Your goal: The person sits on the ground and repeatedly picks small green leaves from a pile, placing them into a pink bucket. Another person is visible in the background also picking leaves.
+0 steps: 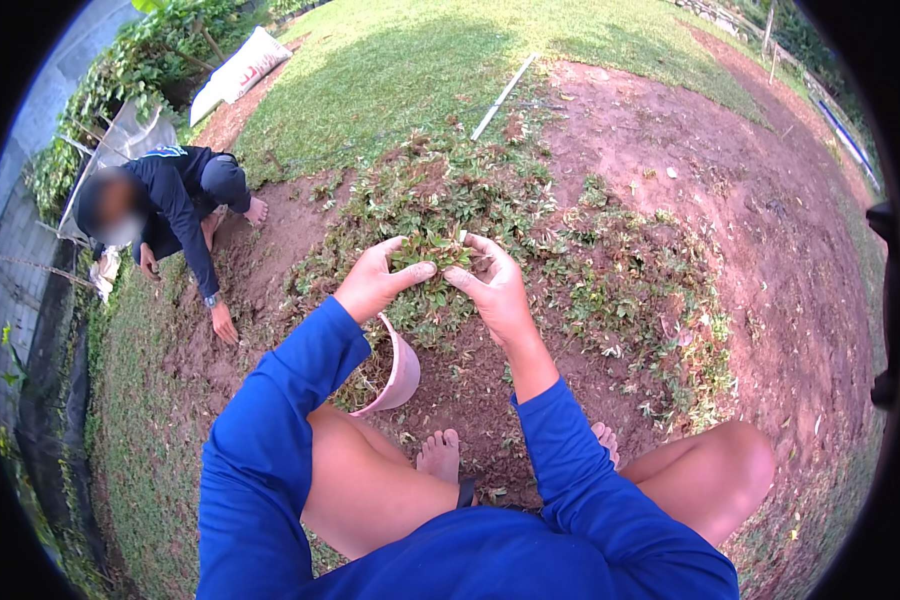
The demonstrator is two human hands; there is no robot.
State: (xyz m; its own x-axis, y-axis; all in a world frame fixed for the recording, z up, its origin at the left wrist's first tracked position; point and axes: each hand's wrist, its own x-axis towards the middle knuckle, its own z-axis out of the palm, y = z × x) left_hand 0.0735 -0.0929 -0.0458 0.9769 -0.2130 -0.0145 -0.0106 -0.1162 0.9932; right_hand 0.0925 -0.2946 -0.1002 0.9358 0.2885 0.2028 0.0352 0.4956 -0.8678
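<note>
Both my hands hold one small clump of leafy grass (436, 251) between them, above a heap of loose plants. My left hand (382, 279) grips its left side, the thumb across the near edge. On the other side my right hand (495, 286) has its thumb close to the left thumb and its fingers curled behind the leaves. Pale dried soil marks the fingertips. Under my left forearm a pink plastic tub (401, 375) stands tilted, with plant pieces inside; the sleeve hides part of it. The heap of uprooted plants (457, 187) spreads over brown soil beyond and to the right of my hands.
At the left a co-worker (176, 202) in dark clothes crouches, one hand down at the soil. A pale strip (504, 97) lies by the lawn (390, 82). Behind are a white sack (244, 67) and shrubs. Bare soil (780, 262) stretches right. My bare feet are below my hands.
</note>
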